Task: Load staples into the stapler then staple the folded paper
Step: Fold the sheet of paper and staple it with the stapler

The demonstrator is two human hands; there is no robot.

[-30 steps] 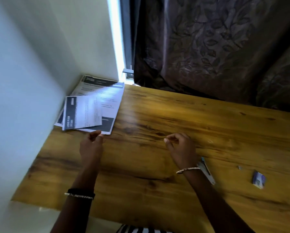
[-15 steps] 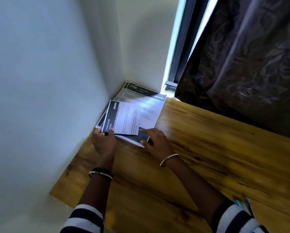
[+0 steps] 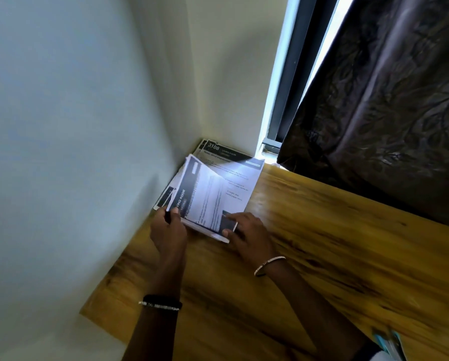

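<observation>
A folded printed paper (image 3: 201, 196) with a dark header band is tilted up off the stack of printed sheets (image 3: 240, 175) in the table's far left corner. My left hand (image 3: 167, 230) pinches the folded paper's near left corner. My right hand (image 3: 246, 234) lies on the stack's near right corner, fingers on the sheet and thumb at its edge. A white and teal object (image 3: 389, 342) shows at the bottom right edge, partly cut off; I cannot tell what it is. The staples are out of view.
The wooden table (image 3: 309, 256) stands against white walls (image 3: 75, 126) at the left and back. A dark patterned curtain (image 3: 387, 100) hangs behind its far edge, beside a bright window strip (image 3: 275, 100).
Both hands went from the table's middle to the paper stack in the corner. The left hand has taken the folded paper and lifted its edge. The view swung left.
</observation>
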